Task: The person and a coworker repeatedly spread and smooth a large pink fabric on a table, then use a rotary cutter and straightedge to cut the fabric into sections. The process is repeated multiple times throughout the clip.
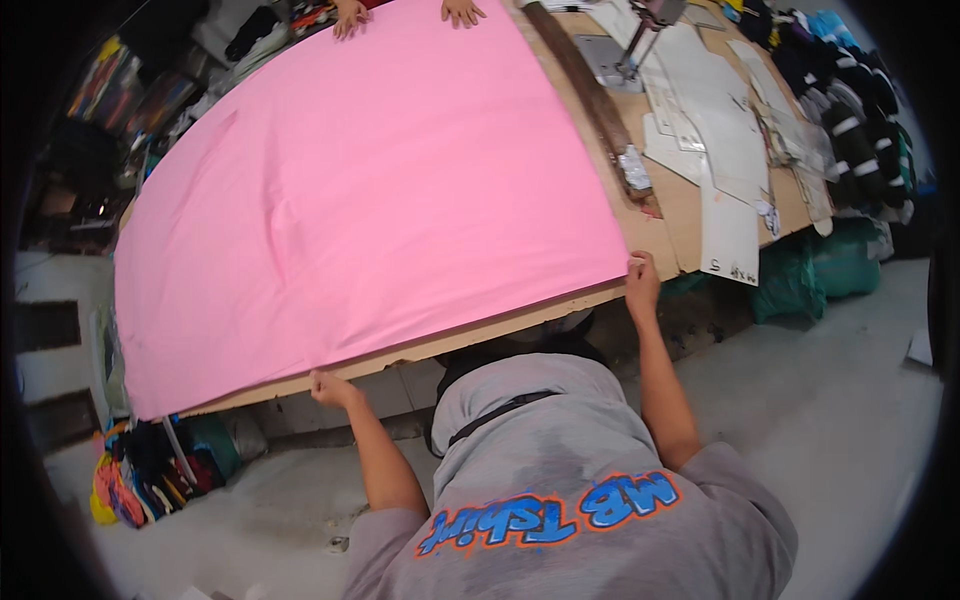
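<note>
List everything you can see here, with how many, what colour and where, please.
Cloth: one, pink, spread on table
Table: one, light brown, centre
Strip: one, dark brown, right of cloth
Pattern sheets: several, whitish, table's right side
Machine: one, partly seen, metallic, top right
Dark fabrics: uncountable pile, some white, far right
Green bags: uncertain count, below table's right end
Coloured fabrics: uncountable heap, lower left
Co-worker's hands: two, far edge
Shirt: one, grey, bottom
Left hand: one, cloth's near edge
Right hand: one, cloth's near-right corner
</note>
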{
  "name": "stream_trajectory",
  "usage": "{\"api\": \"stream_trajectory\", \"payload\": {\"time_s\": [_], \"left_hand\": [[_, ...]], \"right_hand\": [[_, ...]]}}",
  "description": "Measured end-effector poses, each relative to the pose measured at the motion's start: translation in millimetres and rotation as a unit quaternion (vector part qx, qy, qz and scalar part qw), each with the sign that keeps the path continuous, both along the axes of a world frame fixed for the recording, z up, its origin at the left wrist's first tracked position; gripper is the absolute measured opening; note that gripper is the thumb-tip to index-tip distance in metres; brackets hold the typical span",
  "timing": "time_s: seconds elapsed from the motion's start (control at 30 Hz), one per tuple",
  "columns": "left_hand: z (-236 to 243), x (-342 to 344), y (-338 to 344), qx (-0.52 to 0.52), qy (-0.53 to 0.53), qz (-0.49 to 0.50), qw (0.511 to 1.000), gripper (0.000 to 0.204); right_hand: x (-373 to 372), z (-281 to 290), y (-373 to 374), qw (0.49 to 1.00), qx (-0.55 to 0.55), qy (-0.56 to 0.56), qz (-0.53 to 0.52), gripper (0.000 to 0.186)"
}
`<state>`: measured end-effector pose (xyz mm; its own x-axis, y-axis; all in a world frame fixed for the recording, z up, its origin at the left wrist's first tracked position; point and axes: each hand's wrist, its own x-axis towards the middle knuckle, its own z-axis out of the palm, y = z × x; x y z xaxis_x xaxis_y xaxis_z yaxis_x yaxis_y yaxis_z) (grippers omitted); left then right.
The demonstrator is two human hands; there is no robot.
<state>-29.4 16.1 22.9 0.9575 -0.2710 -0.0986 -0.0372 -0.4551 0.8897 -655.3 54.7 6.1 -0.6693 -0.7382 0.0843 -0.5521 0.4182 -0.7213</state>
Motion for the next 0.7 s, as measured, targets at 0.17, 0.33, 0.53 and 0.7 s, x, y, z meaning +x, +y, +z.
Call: {"api": "stream_trajectory", "payload": {"time_s": [0.17,0.33,0.53,0.7], "left_hand": [[23,-78,-25,-0.001,-0.085,-0.134,0.987,0.032],[21,-174,-82,-0.056,-0.198,-0.479,0.853,0.027],[15,-267,-119,0.057,-0.407,-0.638,0.651,0.052],[7,-285,-114,0.121,-0.409,-0.619,0.659,0.056]], "right_hand": [[5,3,-2,0.997,0.030,-0.045,-0.060,0.025],[54,41,-40,0.998,-0.034,0.016,-0.050,0.031],[167,42,-106,0.915,-0.020,0.152,0.374,0.053],[156,32,-127,0.930,0.044,0.205,0.301,0.057]]}}
